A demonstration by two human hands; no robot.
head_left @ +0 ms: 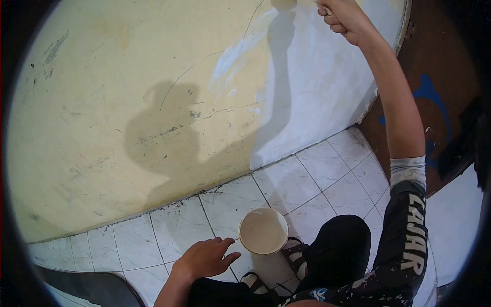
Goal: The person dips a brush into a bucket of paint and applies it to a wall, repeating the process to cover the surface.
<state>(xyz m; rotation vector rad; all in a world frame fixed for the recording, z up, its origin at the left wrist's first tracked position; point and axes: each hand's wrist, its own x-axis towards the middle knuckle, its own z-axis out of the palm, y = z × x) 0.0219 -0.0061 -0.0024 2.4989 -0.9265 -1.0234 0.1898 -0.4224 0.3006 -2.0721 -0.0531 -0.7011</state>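
Observation:
At the top right, my right hand (341,19) is raised against the wall with its fingers curled; what they hold is cut off by the frame's top edge. Pale yellow, scuffed wall (102,102) fills the left and middle, while its right part bears white paint (327,87). On the tiles below stands a round bucket (263,231) with off-white liquid inside. Beside its left rim, my left hand (207,257) has its thumb and forefinger apart and nothing between them.
White floor tiles (179,225) run along the wall base. My sandalled feet stand just below the bucket. A brown door-like panel (429,46) with blue marks is at the right. A dark curved object (92,286) lies at the lower left.

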